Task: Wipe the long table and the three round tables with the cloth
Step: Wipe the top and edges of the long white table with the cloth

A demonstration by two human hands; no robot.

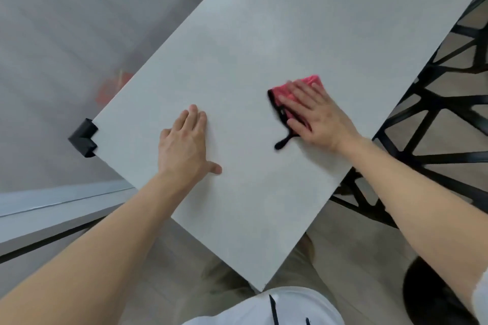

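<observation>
A: Bottom of the frame, a white shirt (266, 306), then the near corner of the long table (237, 34) pointing at the body. Left hand (184, 145) lies flat lower centre, fingers (194, 117) together, thumb out, holding nothing.

B: And right of centre, the right hand (314, 113) presses the pink cloth (293, 97) onto the table, fingers (295, 91) spread on top. Its black loop (284, 141) trails loose.

A: That's my worry: I'd say the loop could bunch under the palm, and a sweep toward the right edge might carry the cloth off.

B: Leaning on that left hand leaves a patch unwiped, too.

A: Hidden bits?

B: Most of the cloth is under the hand. Black corner guard (84, 137) at left; behind it a red blur I can't identify. Black lattice frame (435, 103) at right, possibly chairs. Table runs out of frame at the top; no round tables visible.
</observation>
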